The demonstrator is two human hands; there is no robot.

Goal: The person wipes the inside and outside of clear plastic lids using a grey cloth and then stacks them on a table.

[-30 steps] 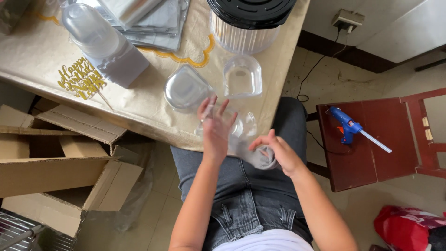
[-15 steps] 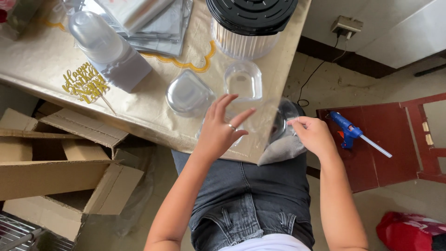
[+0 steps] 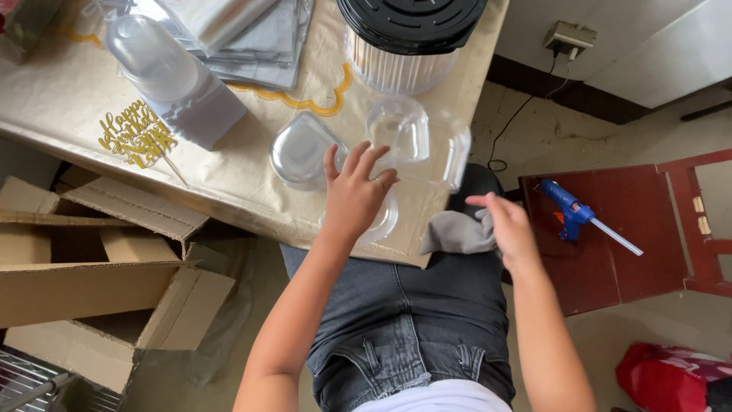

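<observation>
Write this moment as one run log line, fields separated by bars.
left hand: over clear plastic dome lid at table edge | right hand: holds grey cloth | blue glue gun: on red chair

On the tabletop (image 3: 69, 107) we see a gold cake topper (image 3: 137, 139), a black-lidded white canister (image 3: 408, 38) and stacked silvery sheets (image 3: 229, 34). Open cardboard boxes (image 3: 99, 275) lie left; a blue glue gun (image 3: 576, 215) rests on a red chair (image 3: 648, 229).

Your left hand (image 3: 352, 197) rests on a clear, glossy plastic heart-shaped container (image 3: 381, 221); your right hand (image 3: 506, 227) grips a soft, matt grey cloth (image 3: 456, 233). The cream tablecloth (image 3: 229, 175) looks smooth with a slight sheen, the brown cardboard boxes (image 3: 91, 282) matt and rough.
</observation>
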